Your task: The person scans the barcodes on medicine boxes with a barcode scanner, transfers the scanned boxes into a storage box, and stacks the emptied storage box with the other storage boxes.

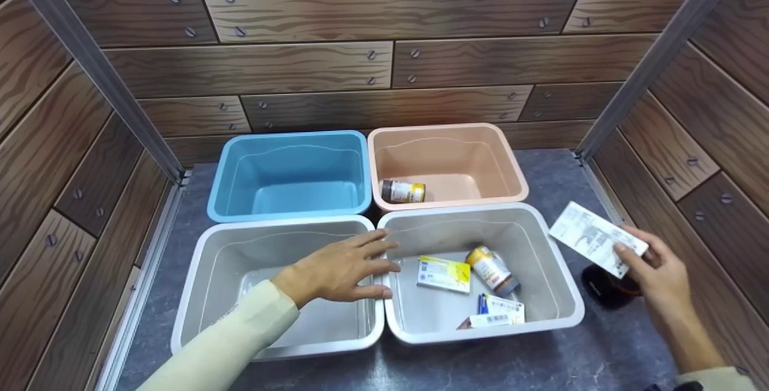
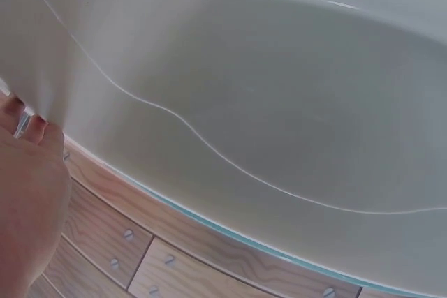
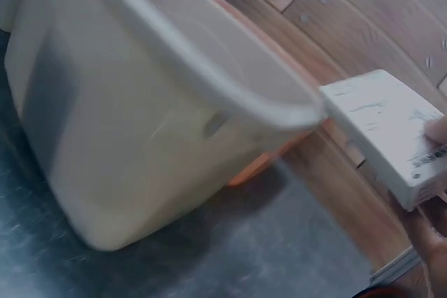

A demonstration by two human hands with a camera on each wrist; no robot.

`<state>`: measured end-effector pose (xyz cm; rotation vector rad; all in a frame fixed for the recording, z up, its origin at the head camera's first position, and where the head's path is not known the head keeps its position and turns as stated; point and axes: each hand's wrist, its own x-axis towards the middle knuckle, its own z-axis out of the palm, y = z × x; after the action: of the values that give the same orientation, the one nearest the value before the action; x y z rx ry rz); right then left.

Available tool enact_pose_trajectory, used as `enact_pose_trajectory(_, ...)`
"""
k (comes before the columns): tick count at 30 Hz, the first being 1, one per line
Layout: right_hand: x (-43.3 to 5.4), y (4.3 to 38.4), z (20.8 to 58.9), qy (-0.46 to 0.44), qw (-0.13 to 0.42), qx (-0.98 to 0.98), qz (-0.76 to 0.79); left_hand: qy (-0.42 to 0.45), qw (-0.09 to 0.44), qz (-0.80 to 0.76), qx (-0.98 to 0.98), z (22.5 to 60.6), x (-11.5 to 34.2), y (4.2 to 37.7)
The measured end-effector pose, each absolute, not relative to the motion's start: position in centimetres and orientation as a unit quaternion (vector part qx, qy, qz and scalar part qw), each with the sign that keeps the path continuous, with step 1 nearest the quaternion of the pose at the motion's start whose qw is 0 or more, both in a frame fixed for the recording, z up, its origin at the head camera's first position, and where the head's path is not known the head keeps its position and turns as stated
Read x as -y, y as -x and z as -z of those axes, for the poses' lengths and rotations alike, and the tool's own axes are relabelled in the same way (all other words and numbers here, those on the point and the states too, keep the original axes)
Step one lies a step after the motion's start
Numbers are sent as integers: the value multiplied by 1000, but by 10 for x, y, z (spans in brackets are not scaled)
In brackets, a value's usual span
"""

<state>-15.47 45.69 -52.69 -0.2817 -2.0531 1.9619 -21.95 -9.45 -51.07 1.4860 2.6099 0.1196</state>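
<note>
Beside the right end of the right grey tub (image 1: 429,307), your right hand (image 1: 664,277) pinches the white box (image 1: 595,238) near one end — thumb on the printed face, fingers round behind. Whether its far corner touches the rim, you cannot tell from these views. Your left hand (image 1: 345,265) has its fingers spread at the rims where the two grey tubs meet, pinching nothing; how firmly they bear there does not show.

The step in hand looks like carrying the box at the tubs. If it is bound for one, the move calls for lifting it over the rim and loosening the pinch — clear of the yellow carton (image 1: 443,274), bottle (image 1: 492,269) and small packs (image 1: 504,307) inside. Below the box, a dark round thing (image 1: 607,287) sits on the table (image 1: 456,367).

As for writing, you get little: grey print on the box, too blurred to read, and a dark patch by your thumb, perhaps a barcode. One small pack shows a barcode; the carton and bottle labels give no legible brand.
</note>
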Motion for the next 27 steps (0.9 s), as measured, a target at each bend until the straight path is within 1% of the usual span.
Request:
enact_pose_trajectory(5,-462,147,552,155,126,608,-769,-495,61,-40,-866,511,96,219)
enact_pose_trajectory(8,-464,142,571,185,89,549,-810,-493,63,-39,-867,511,97,219)
enact_pose_trajectory(12,-465,135,595,224,44,520,-823,-490,68,-38,-868,510,96,219)
enact_pose_trajectory(16,-466,129,612,248,19,487,-837,-488,74,-39,-869,510,95,219)
enact_pose_trajectory(22,-466,129,616,251,3,457,-853,-486,77,-35,-870,510,94,219)
enact_pose_trajectory(27,-468,136,600,233,29,475,-848,-487,76,-36,-869,509,93,218)
